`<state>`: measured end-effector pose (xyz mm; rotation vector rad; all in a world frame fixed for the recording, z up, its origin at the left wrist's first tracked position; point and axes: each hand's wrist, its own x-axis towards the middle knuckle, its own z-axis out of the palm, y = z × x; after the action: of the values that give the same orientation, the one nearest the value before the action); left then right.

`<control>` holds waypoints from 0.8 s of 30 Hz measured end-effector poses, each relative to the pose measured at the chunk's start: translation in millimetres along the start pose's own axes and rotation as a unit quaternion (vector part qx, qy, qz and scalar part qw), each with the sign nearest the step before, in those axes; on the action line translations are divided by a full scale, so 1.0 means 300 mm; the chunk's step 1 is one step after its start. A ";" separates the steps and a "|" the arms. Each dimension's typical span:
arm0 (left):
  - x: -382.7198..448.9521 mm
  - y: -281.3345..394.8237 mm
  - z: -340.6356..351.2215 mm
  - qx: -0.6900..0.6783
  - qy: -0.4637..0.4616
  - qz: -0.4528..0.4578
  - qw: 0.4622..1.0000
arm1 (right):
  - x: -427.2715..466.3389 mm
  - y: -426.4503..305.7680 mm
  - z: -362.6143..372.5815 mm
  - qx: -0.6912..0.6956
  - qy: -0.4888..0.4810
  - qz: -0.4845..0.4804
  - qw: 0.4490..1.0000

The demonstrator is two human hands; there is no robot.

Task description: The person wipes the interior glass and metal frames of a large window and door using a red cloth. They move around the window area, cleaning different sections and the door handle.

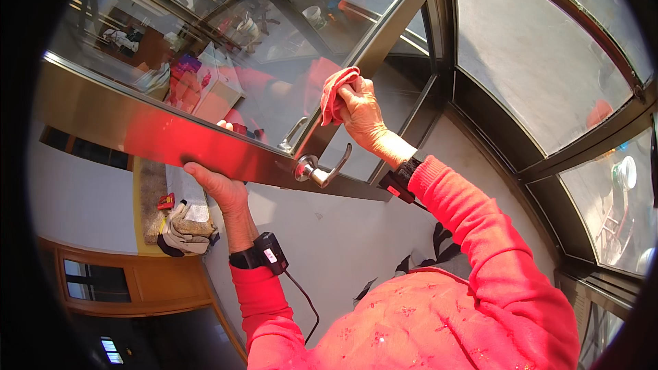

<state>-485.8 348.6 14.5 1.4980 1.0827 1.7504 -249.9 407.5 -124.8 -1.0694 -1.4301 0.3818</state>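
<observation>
A metal-framed glass door (354,77) stands before me, its frame crossing the view at a slant. Bunched in my right hand (364,113) is a red cloth (335,95), pressed against the frame or the edge of the glass above the lever handle (323,170). My left hand (221,185) grips the door's edge stile (169,136), thumb on the near side and fingertips showing past the far side. A second lever handle (293,134) shows through the glass. Each wrist wears a black strap with a small cabled box.
Fixed glazed panels in dark frames (534,56) curve along the right. At left, a folded garment (186,228) and a small red object (165,201) lie on a ledge by a wooden-framed window (169,280). Pale floor (318,236) extends below the door.
</observation>
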 end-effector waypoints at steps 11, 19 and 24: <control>0.054 -0.033 0.008 0.052 0.192 -0.020 0.980 | 0.677 0.798 -0.212 -0.059 0.297 0.162 0.939; 0.110 -0.071 -0.004 0.089 0.225 -0.022 0.970 | 0.644 0.891 -0.186 -0.017 0.290 0.212 0.933; 0.131 -0.090 -0.013 0.071 0.151 -0.023 0.986 | 0.334 0.721 0.018 0.003 0.239 0.176 0.955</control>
<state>-499.2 394.4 10.6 1.3022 1.4074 1.9449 -156.7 598.9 -232.1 -1.3109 -0.8086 0.3471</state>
